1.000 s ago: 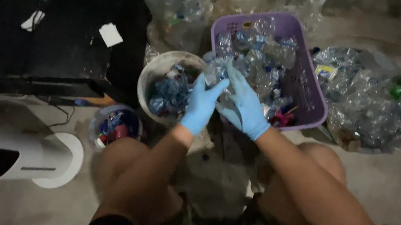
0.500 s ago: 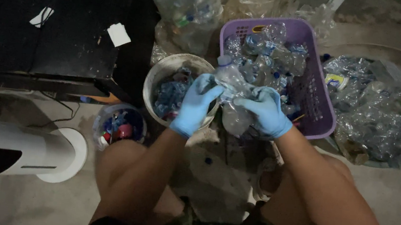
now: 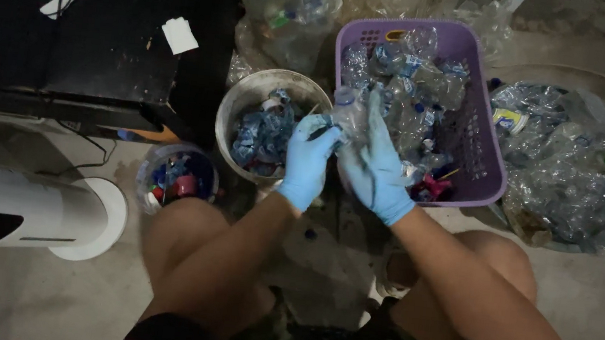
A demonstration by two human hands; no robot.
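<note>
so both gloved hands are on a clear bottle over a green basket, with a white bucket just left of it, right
Not quite: the basket is purple, not green. The rest holds in the head view: the left hand and right hand, both in blue gloves, grip a clear bottle at the basket's near-left corner, and the white bucket stands just to its left.
</note>
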